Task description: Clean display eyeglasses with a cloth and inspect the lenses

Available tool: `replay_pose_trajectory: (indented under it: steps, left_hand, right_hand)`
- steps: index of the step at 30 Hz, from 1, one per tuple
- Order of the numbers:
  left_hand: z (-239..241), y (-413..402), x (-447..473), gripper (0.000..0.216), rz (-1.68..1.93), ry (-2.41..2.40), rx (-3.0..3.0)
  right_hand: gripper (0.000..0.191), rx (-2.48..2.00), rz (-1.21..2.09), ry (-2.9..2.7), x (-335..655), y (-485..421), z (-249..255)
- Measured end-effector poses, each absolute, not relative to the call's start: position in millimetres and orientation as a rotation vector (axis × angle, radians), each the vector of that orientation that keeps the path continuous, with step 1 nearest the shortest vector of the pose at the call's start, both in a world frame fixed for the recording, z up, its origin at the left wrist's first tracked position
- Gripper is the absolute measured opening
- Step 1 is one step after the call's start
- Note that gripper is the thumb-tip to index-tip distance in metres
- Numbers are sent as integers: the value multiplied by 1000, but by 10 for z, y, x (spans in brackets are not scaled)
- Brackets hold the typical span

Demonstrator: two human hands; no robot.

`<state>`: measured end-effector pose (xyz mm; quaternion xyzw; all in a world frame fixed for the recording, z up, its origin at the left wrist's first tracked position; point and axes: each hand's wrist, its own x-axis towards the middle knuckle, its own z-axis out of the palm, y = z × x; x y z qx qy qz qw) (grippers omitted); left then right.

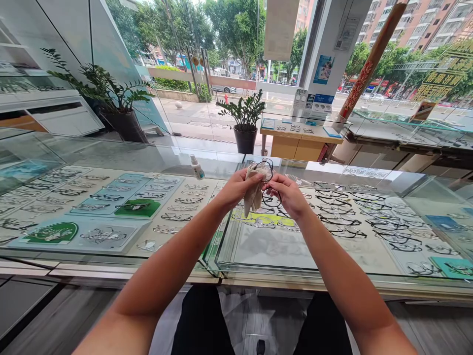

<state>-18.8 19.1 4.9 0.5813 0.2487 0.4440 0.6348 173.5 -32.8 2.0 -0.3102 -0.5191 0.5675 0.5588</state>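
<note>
Dark-rimmed eyeglasses are held up above the glass counter, turned so that one lens sits over the other. My right hand pinches them from the right side, near the middle of the frame. A beige cleaning cloth hangs from my left hand, whose fingers are closed on it with the thumb toward the upper lens. The cloth lies against the left edge of that lens, and part of the frame is hidden behind cloth and fingers. Left of my hands, a small white spray bottle stands on the counter top.
Under the glass counter lie rows of eyeglasses, some on a green pad and blue trays. Beyond the counter stand a potted plant, a larger one at the left, and a low display table by the window.
</note>
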Motion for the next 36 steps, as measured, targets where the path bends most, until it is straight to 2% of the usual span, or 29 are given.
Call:
replay_pose_trajectory:
  steps: [10, 18, 36]
  left_hand:
    - [61, 210, -207, 59, 1045, 507, 1238]
    - [138, 159, -236, 47, 922, 377, 1234]
    - [103, 198, -228, 43, 1008, 457, 1298]
  right_hand:
    - [33, -749, 1342, -1343, 1750, -318, 14]
    - [37, -737, 1373, -1258, 1754, -316, 18]
    - [37, -749, 1345, -1293, 1762, -310, -7]
